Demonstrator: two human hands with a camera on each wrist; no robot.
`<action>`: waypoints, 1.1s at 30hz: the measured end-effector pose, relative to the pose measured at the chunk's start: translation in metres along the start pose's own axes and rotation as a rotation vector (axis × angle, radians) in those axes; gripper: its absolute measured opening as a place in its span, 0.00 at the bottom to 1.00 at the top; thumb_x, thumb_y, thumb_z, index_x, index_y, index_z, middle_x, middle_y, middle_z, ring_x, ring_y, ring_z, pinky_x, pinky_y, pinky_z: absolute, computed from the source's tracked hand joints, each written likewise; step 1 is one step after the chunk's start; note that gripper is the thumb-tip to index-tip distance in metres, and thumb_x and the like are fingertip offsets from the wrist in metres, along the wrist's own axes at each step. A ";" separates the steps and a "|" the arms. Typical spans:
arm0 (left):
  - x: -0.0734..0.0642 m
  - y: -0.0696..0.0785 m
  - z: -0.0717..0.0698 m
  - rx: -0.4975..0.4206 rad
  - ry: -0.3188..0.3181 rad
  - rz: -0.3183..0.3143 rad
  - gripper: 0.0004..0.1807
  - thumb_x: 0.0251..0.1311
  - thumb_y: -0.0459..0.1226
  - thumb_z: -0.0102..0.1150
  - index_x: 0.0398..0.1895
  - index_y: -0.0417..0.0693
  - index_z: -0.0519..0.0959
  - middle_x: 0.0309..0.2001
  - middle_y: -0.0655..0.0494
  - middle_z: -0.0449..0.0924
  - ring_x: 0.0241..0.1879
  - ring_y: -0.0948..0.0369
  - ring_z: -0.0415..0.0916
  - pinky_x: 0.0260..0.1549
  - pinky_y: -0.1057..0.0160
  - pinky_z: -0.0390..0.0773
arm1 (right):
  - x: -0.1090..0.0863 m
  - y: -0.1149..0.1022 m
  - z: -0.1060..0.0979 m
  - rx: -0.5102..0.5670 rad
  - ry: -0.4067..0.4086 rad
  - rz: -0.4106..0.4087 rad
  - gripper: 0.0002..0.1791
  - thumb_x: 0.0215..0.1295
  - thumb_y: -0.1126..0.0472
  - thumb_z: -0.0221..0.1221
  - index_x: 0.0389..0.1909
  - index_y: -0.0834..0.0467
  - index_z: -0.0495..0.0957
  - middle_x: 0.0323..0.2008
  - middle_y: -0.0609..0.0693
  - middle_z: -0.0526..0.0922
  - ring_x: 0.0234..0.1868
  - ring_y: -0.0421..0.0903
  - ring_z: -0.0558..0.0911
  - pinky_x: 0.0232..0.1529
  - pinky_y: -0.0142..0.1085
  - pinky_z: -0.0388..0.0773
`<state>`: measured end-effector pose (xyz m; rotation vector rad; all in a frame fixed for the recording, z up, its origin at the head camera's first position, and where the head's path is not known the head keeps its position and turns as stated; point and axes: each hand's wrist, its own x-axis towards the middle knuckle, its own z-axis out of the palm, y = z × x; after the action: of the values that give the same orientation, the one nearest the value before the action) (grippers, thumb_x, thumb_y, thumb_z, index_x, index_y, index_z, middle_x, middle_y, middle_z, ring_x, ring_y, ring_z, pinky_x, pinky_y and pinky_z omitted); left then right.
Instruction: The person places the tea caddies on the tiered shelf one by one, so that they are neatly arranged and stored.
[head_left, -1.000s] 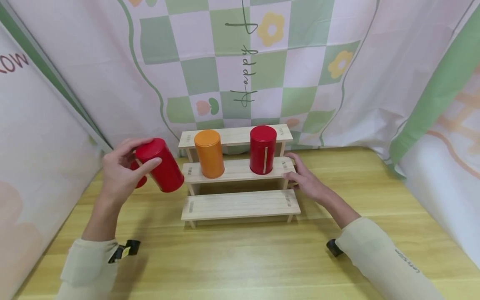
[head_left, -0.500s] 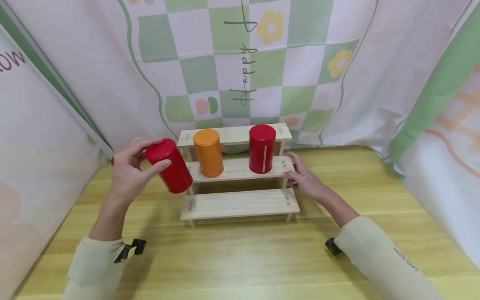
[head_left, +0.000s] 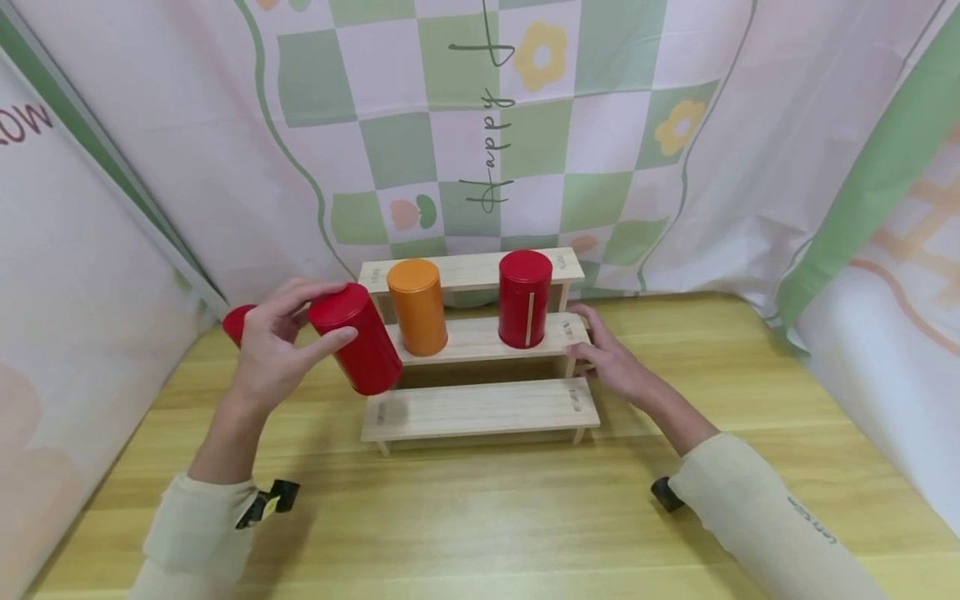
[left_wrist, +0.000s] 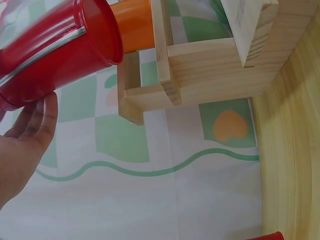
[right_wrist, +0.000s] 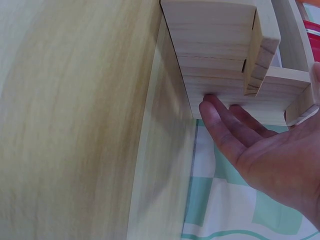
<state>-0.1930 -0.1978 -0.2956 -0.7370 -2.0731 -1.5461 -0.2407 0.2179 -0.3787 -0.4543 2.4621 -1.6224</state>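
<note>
My left hand [head_left: 273,358] grips a red tin canister [head_left: 360,343] near its lid, thumb in front and fingers behind. The canister is tilted, its base over the left end of a three-tier wooden stand [head_left: 480,408]. In the left wrist view a pale stripe runs down the red canister [left_wrist: 55,52]. On the middle tier stand an orange canister [head_left: 418,308] and another red canister [head_left: 525,300], both upright. My right hand [head_left: 611,362] holds the stand's right end at the middle tier. In the right wrist view its fingertips [right_wrist: 209,111] rest against the side panel.
Partly hidden behind my left hand, one more red canister [head_left: 237,323] is on the wooden table [head_left: 480,525]. A patterned cloth [head_left: 457,142] hangs close behind the stand, with white cloth at both sides.
My left hand has carried the red canister rightward, from beside the stand to over its left end. The right hand keeps its place on the stand.
</note>
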 end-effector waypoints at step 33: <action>0.005 0.003 0.040 -0.071 -0.193 0.017 0.27 0.53 0.22 0.72 0.60 0.35 0.81 0.56 0.44 0.81 0.53 0.55 0.79 0.48 0.66 0.84 | 0.000 0.001 0.000 0.006 0.002 0.003 0.36 0.75 0.59 0.48 0.78 0.54 0.45 0.52 0.65 0.70 0.44 0.52 0.72 0.42 0.45 0.77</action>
<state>-0.1963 -0.1579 -0.3016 -0.9615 -2.1497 -1.6024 -0.2406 0.2181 -0.3792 -0.4484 2.4577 -1.6300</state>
